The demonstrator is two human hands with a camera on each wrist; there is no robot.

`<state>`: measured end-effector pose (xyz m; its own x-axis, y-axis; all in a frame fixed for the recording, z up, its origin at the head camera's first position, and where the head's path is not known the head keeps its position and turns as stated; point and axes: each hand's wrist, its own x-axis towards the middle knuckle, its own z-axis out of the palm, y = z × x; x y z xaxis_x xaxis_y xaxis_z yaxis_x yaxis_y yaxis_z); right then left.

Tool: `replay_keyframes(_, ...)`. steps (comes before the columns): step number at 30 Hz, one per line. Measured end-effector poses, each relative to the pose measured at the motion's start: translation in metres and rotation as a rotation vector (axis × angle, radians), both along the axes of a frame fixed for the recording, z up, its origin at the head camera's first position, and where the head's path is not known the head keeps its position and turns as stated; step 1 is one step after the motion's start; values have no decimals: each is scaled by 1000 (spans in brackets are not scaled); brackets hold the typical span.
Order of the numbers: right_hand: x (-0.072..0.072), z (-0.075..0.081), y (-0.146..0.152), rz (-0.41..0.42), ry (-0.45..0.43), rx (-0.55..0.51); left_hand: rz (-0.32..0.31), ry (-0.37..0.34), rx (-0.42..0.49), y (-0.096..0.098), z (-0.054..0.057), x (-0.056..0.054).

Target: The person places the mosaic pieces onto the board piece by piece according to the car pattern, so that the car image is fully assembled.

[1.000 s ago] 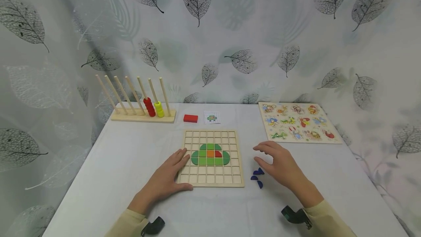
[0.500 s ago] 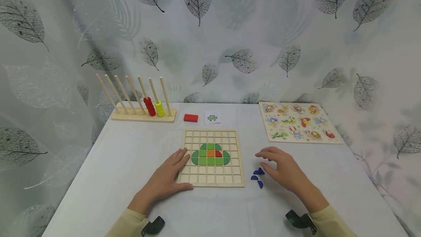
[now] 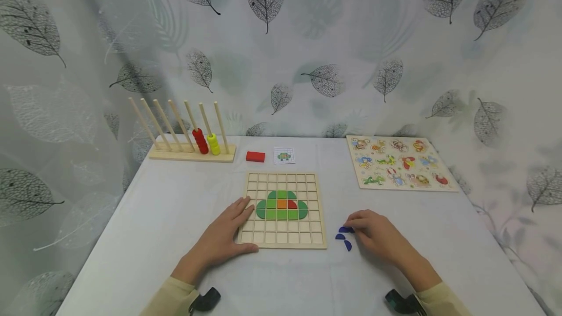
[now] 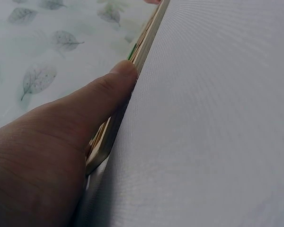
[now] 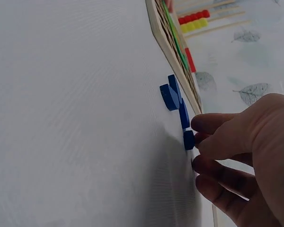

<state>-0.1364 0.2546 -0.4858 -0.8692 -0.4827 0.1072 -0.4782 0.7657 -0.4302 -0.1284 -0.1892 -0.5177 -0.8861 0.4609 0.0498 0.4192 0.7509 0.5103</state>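
A square wooden grid board (image 3: 281, 240) lies on the table with green, orange and red pieces set in its middle. My left hand (image 3: 221, 230) rests at the board's left edge, fingers straight over its side and thumb along the near edge; the left wrist view shows the thumb (image 4: 102, 92) against the rim. Right of the board lie several dark blue rounded pieces (image 3: 340, 236). My right hand (image 3: 379, 238) is at the farthest right of them, thumb and forefinger pinching the blue piece (image 5: 188, 140). The fingertips partly hide it.
A wooden rod stand (image 3: 193, 156) with red and yellow beads is at the back left. Beside it are a red block (image 3: 255, 156) and a small picture card (image 3: 284, 155). An insect puzzle board (image 3: 401, 164) lies at the back right. A leaf-patterned curtain (image 3: 281, 52) hangs behind.
My right hand has come down and nearer to the blue pieces, and its thumb and forefinger have drawn together on one. My left hand has stayed on the board.
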Motion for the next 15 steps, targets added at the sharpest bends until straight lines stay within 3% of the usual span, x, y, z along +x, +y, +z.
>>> replay_keyframes(8,1,-5,4,-95,-28,53,7,-8,-3,0,2,1)
replay_keyframes(15,2,-6,4,-104,-52,41,7,-13,-7,0,3,1)
